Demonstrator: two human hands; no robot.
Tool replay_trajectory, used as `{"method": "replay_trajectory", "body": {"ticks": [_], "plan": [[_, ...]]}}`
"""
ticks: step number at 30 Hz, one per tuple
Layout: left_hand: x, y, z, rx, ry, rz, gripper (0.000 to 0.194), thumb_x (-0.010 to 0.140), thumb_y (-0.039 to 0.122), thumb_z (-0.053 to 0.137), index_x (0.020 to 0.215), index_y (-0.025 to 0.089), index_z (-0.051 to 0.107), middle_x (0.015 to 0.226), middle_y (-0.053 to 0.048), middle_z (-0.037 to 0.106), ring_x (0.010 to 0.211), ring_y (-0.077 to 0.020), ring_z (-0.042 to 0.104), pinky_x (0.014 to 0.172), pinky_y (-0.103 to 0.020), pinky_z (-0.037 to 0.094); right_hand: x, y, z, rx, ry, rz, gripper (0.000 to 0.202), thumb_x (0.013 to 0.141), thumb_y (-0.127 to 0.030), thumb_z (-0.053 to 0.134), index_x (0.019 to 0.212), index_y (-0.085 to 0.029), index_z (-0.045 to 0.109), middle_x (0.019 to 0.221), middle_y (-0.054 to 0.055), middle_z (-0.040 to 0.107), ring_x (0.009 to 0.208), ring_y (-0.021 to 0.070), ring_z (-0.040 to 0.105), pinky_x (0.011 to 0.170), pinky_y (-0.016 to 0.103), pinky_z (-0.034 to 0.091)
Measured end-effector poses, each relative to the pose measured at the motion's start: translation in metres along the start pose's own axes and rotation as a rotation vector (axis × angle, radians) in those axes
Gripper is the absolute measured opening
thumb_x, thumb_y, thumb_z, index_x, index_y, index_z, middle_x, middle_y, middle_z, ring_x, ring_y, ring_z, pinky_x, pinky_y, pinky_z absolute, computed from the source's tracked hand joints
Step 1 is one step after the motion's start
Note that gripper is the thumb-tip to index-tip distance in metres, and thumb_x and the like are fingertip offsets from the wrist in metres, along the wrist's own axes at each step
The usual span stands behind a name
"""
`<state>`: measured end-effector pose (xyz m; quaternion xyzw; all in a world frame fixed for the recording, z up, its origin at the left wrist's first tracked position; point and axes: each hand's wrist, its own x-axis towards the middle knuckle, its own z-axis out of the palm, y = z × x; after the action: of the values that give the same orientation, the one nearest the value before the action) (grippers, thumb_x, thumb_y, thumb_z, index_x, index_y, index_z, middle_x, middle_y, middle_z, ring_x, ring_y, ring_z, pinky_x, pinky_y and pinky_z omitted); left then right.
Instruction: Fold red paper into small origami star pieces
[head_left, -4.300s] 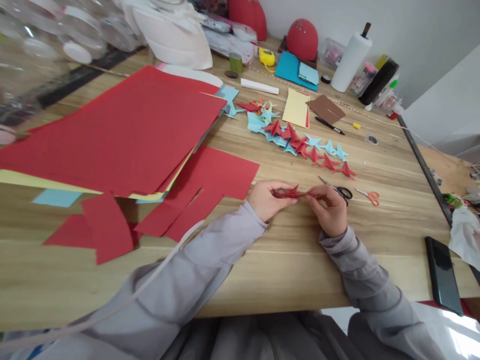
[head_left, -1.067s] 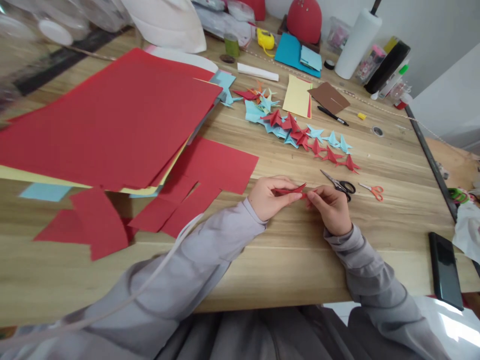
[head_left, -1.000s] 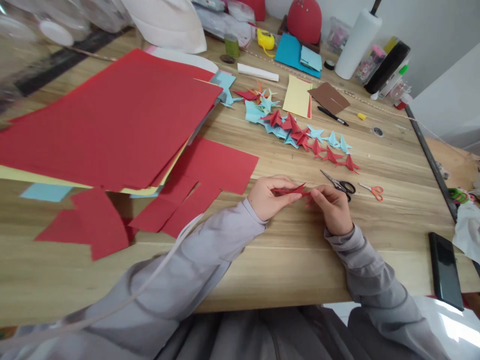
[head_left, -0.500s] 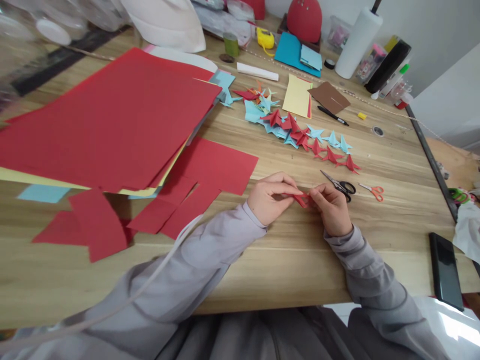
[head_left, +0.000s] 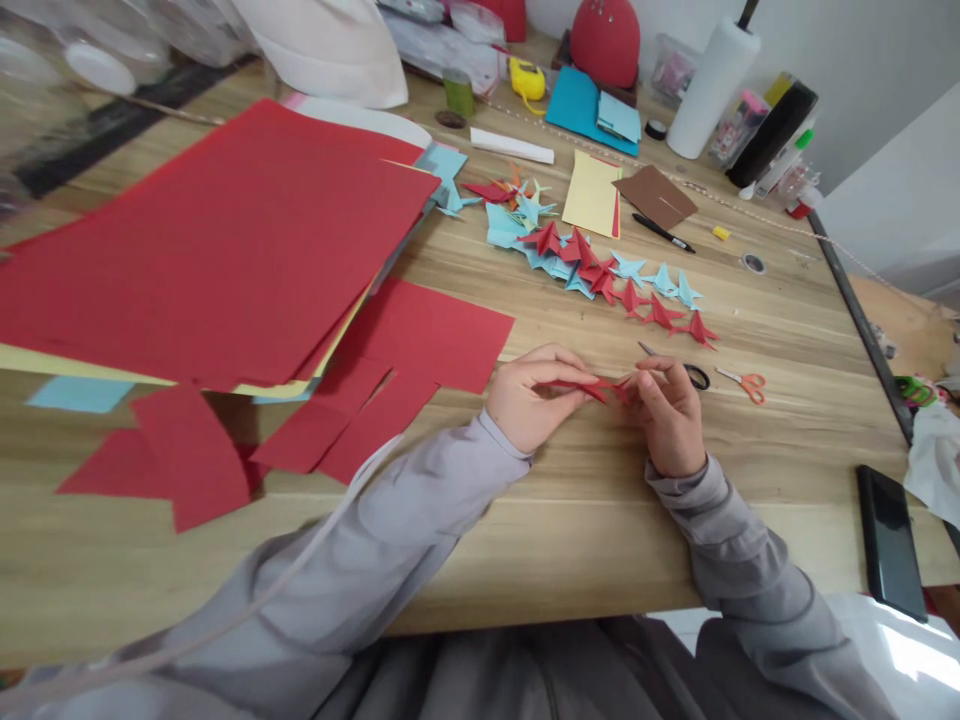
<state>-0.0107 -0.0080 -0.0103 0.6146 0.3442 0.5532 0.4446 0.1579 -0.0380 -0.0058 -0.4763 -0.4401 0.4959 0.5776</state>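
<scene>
Red paper (head_left: 597, 390), held near the black scissors (head_left: 703, 371), its exact fold hard to make out: the left hand (head_left: 536, 400) pinches one end; the right hand (head_left: 672, 415), partly covering the scissors, pinches the other. Orange scissors (head_left: 744, 380) lie just beside the black scissors.

Left hand (head_left: 536, 400) and right hand (head_left: 671, 415) pinch close together, forearms (head_left: 427, 500) converging.

Head view: near, above and behind left grip (head_left: 534, 402) and right grip (head_left: 669, 415), facing forward-down across pale-brown, striped wooden worktop (head_left: 585, 560).
</scene>
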Motion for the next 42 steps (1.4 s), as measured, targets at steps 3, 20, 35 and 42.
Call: {"method": "replay_trajectory", "body": {"ticks": [3, 20, 35, 42], "plan": [[0.003, -0.004, -0.001, -0.061, 0.032, -0.096, 0.011, 0.062, 0.013, 0.076, 0.072, 0.019, 0.075, 0.078, -0.004, 0.067, 0.071, -0.0134, 0.063, 0.059, -0.024, 0.052, 0.0, -0.003, 0.0, -0.125, 0.004, -0.145, 0.019, 0.077, -0.039, 0.07, 0.086, -0.023, 0.062, 0.076, 0.0, 0.068, 0.063, 0.0125, 0.061, 0.061, 0.028, 0.052], [0.002, -0.003, 0.001, -0.064, 0.0, -0.105, 0.009, 0.063, 0.017, 0.076, 0.071, 0.02, 0.076, 0.076, -0.004, 0.068, 0.068, -0.0129, 0.061, 0.057, -0.024, 0.052, 0.0, 0.001, -0.006, -0.484, -0.089, -0.28, 0.013, 0.077, -0.029, 0.071, 0.089, -0.025, 0.072, 0.083, 0.002, 0.072, 0.077, 0.0167, 0.065, 0.072, 0.032, 0.055], [0.001, -0.002, 0.001, -0.015, -0.001, -0.104, 0.01, 0.064, 0.014, 0.073, 0.072, 0.02, 0.076, 0.079, -0.004, 0.068, 0.068, -0.0126, 0.061, 0.057, -0.023, 0.051, -0.001, -0.009, -0.003, -0.774, -0.169, -0.441, 0.015, 0.085, -0.025, 0.059, 0.093, -0.025, 0.071, 0.084, 0.004, 0.074, 0.078, 0.0183, 0.067, 0.073, 0.033, 0.054], [0.0, -0.003, 0.001, -0.035, -0.003, -0.111, 0.011, 0.063, 0.013, 0.073, 0.072, 0.02, 0.076, 0.078, -0.004, 0.067, 0.068, -0.0121, 0.061, 0.058, -0.023, 0.052, -0.003, -0.011, 0.0, -0.819, -0.153, -0.492, 0.016, 0.085, -0.022, 0.057, 0.09, -0.025, 0.072, 0.084, 0.004, 0.074, 0.078, 0.0184, 0.068, 0.073, 0.032, 0.055]]}}
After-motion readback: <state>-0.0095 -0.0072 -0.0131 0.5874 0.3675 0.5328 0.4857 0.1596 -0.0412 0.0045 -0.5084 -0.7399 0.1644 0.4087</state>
